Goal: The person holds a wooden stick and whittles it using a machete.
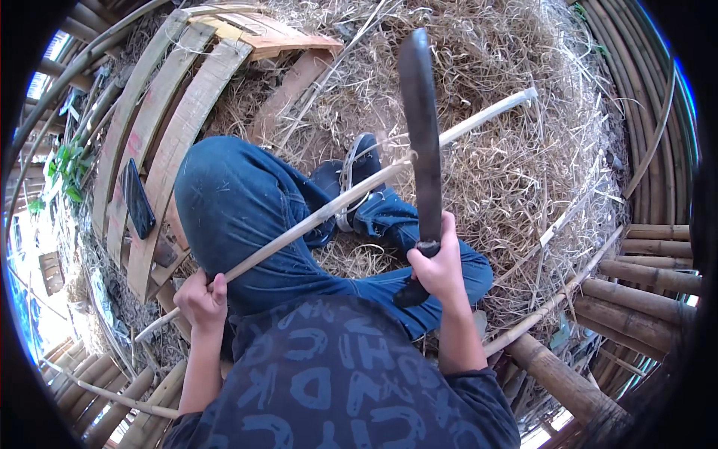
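My left hand (202, 301) is closed around the lower part of a long pale bamboo strip (321, 215), which slants up to the right across my bent knee. In my right hand (436, 262) is the dark handle of a machete (420, 127). Its broad blade points away from me, nearly upright in the picture, and crosses in front of the strip right of the strip's middle. A small curl of shaving shows at the strip beside the blade; whether the edge touches the wood I cannot tell.
Curled shavings (516, 179) cover the ground ahead and to the right. Wooden pallet slats (191, 97) lie at the left, with a dark phone (137, 198) on them. Bamboo poles (568, 378) border the right side. My legs (232, 202) are folded in front of me.
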Available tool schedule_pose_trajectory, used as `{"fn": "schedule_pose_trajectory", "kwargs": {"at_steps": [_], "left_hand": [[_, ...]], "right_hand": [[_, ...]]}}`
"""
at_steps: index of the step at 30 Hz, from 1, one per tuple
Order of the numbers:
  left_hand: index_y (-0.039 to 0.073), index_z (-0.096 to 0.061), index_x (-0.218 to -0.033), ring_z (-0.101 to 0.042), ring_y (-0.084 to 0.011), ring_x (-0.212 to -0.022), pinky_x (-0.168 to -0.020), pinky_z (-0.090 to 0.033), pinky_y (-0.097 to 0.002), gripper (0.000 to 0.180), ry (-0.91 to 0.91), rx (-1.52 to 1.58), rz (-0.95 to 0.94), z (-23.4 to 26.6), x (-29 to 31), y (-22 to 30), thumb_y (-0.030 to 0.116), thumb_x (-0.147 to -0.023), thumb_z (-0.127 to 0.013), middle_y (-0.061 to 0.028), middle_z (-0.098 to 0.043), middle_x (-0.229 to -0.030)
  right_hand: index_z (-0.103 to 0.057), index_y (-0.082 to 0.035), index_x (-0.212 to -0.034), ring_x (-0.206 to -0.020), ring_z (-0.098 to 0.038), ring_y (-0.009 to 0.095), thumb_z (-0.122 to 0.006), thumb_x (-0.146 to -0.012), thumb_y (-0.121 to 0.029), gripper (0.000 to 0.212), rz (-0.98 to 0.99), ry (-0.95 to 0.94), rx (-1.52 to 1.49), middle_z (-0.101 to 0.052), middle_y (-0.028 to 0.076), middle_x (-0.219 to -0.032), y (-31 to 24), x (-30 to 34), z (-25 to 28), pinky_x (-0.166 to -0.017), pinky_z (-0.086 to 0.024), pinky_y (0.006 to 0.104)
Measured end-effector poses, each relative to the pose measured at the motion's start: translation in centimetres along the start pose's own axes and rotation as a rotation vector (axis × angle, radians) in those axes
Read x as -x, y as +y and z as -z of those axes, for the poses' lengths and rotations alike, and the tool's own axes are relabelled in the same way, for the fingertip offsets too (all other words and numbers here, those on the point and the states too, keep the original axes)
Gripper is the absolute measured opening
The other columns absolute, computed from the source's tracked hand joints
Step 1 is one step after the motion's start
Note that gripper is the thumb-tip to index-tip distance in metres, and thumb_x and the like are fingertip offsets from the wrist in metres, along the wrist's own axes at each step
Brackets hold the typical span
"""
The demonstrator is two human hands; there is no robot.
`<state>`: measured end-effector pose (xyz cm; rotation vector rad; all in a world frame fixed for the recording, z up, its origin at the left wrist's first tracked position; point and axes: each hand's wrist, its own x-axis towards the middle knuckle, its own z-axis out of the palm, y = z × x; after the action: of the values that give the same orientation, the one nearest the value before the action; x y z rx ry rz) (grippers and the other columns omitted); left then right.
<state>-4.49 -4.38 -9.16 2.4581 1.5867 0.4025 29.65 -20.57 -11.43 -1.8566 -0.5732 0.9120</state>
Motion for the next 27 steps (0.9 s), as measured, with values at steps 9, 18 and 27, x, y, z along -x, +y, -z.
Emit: {"fn": "schedule_pose_trajectory", "kwargs": {"at_steps": [9,18,27], "left_hand": [[0.002,-0.051,-0.062,-0.052,-0.0382,-0.051,-0.049,-0.040,-0.0441,0.064,0.023,-0.002,0.008,-0.4,0.3,-0.7,0.060,-0.089,-0.046,-0.0159,-0.048,-0.052],[0.003,-0.052,-0.061,-0.053,-0.0374,-0.050,-0.048,-0.040,-0.0435,0.065,0.030,0.005,-0.010,-0.3,0.1,0.2,0.062,-0.088,-0.047,-0.0153,-0.048,-0.052],[0.001,-0.056,-0.064,-0.053,-0.0353,-0.048,-0.047,-0.040,-0.0397,0.065,0.033,0.128,0.023,-0.9,0.4,-0.1,0.060,-0.089,-0.047,-0.0148,-0.048,-0.052]], "right_hand": [[-0.039,-0.004,-0.110,-0.061,-0.052,0.008,-0.057,-0.069,0.004,0.046,0.073,0.003,0.094,-0.057,0.005,-0.077,-2.2,-0.1,0.1,-0.052,-0.042,0.0245],[-0.039,-0.004,-0.117,-0.070,-0.059,0.017,-0.061,-0.066,0.001,0.056,-0.111,-0.241,0.104,-0.059,0.011,-0.085,-3.2,1.4,-0.6,-0.066,-0.048,0.0301],[-0.037,-0.004,-0.116,-0.059,-0.050,0.010,-0.060,-0.066,0.003,0.056,0.130,0.085,0.096,-0.053,0.003,-0.068,-3.4,0.2,1.0,-0.057,-0.041,0.0251]]}}
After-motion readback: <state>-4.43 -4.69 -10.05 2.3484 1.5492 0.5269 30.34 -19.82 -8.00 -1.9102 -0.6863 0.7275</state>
